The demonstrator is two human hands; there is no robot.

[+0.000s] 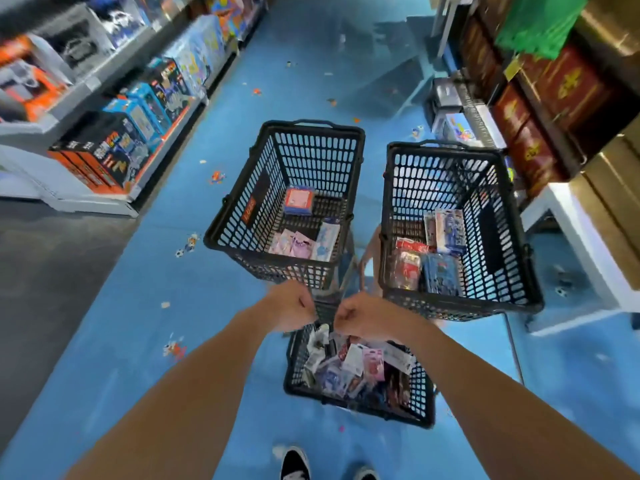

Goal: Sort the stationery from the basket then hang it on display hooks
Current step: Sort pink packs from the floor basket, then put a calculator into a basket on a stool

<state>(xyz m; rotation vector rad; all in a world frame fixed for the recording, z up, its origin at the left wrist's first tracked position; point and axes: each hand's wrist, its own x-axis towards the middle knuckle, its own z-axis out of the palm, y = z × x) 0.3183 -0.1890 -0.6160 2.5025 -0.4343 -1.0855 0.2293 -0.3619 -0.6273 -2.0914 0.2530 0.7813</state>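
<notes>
The left grip (291, 308) and right grip (360, 317) are curled close together over the near basket (424, 393) of mixed stationery (349, 365). I cannot tell if they pinch anything. Best to lift one pack and drop it with its kind.

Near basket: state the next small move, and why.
Probably lift one pack from the mixed near basket into the matching far one: pastel packs in the left basket, red and blue packs in the right basket. Left hand and right hand hover curled above it; any hold is blurred.
</notes>
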